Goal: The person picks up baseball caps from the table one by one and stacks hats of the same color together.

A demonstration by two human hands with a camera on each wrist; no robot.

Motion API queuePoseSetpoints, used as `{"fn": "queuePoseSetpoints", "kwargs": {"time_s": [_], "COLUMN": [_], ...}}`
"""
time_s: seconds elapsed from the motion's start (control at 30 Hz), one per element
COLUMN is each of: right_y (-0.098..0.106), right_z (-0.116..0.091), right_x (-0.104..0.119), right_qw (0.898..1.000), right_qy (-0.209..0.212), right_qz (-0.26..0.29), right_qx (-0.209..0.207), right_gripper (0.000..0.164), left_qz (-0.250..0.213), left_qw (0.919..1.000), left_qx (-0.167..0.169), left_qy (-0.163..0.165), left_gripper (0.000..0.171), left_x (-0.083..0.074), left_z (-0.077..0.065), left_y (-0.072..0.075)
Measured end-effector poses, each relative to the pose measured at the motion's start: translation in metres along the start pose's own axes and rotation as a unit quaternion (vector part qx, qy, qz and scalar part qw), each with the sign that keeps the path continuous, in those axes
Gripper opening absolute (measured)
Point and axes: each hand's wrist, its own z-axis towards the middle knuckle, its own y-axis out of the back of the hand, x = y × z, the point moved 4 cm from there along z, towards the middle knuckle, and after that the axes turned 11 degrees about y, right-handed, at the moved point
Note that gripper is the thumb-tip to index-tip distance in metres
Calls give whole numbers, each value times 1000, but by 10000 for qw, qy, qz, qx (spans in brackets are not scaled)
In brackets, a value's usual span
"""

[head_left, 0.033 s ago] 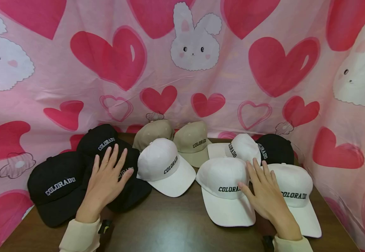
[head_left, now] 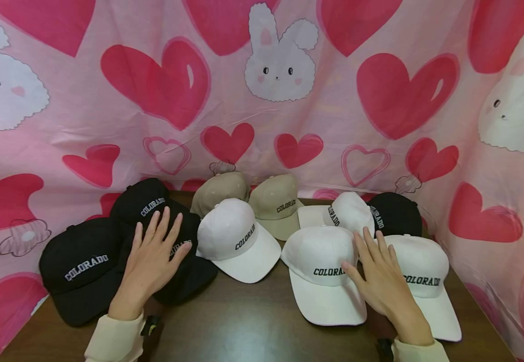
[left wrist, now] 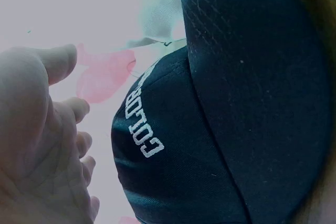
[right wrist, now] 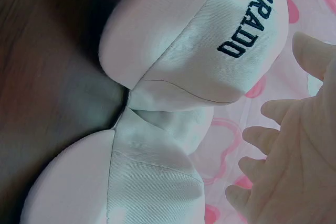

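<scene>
My left hand [head_left: 153, 259], fingers straight and spread, hovers over a black cap [head_left: 187, 279] and partly covers its COLORADO lettering. In the left wrist view a gap shows between that palm and the black cap [left wrist: 168, 177]. Over the space between two white caps, my right hand [head_left: 377, 276] is held palm down with its fingers extended. One white cap [head_left: 316, 256] lies at its left, the other white cap [head_left: 425, 259] at its right. The right wrist view shows both white caps, with the hand [right wrist: 294, 145] apart from them. Neither hand holds anything.
Two more black caps [head_left: 85, 256] sit at the left. A white cap [head_left: 232, 231] stands mid-table before two beige caps [head_left: 273, 198]. Back right are a white cap [head_left: 352, 213] and a black cap [head_left: 400, 216]. A pink heart-printed cloth [head_left: 271, 115] hangs behind the brown table [head_left: 235, 322].
</scene>
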Motion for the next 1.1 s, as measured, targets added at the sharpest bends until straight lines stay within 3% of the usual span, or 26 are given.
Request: {"fn": "queuePoseSetpoints", "kwargs": {"time_s": [0.57,0.83,1.1], "right_y": [1,14,52], "right_z": [-6,0,18], "right_x": [-3,-4,-2], "right_qw": [9999,9977,9919], "right_qy": [-95,83,184], "right_qz": [94,667,1254], "right_qx": [17,-112,-19], "right_gripper": [85,83,77], "left_qz": [-35,-322,-838], "left_qw": [10000,9993,9919], "left_qx": [3,6,-689], "left_qy": [-49,-198,-661], "left_gripper": [78,76,72], "left_x": [-1,-4,-17], "left_z": [-2,0,9], "left_y": [2,4,14]}}
